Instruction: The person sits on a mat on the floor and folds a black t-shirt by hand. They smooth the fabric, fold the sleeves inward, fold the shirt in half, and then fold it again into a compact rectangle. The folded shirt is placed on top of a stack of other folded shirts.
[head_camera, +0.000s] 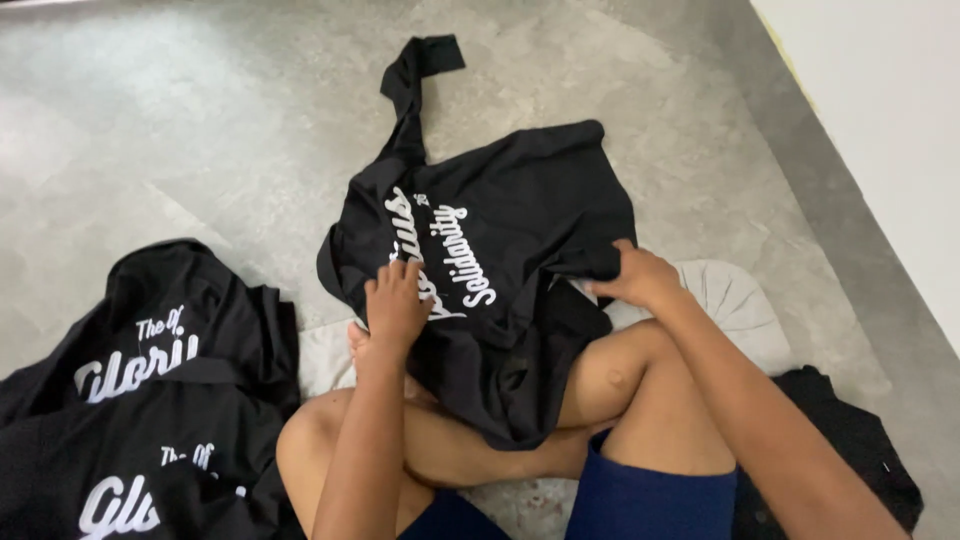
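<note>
Two black shirts (150, 400) with white writing lie in a pile on the grey floor (200, 130), far to the left. They sit one on top of the other, and they touch the person's left knee.

Next comes the left hand (397, 305). It lies flat on the black shirt (510, 220) in the middle, right on the white letters. Its fingers are bent a little and spread, pressing down on the cloth. I cannot tell if they pinch any of it.

This middle shirt is spread over the person's crossed legs and the floor in front of them. One long sleeve (415, 85) points away, up toward the top of the picture. A pale cushion (735, 305) peeks out under the legs.

After that comes the right hand (640, 277). It is at the right edge of the shirt. Its fingers are curled closed around a fold of the black cloth, so it has a grip on the shirt.

Far to the right, another dark cloth (860, 450) lies bunched on the floor, beside the right arm. A white wall (890, 120) stands behind it.
</note>
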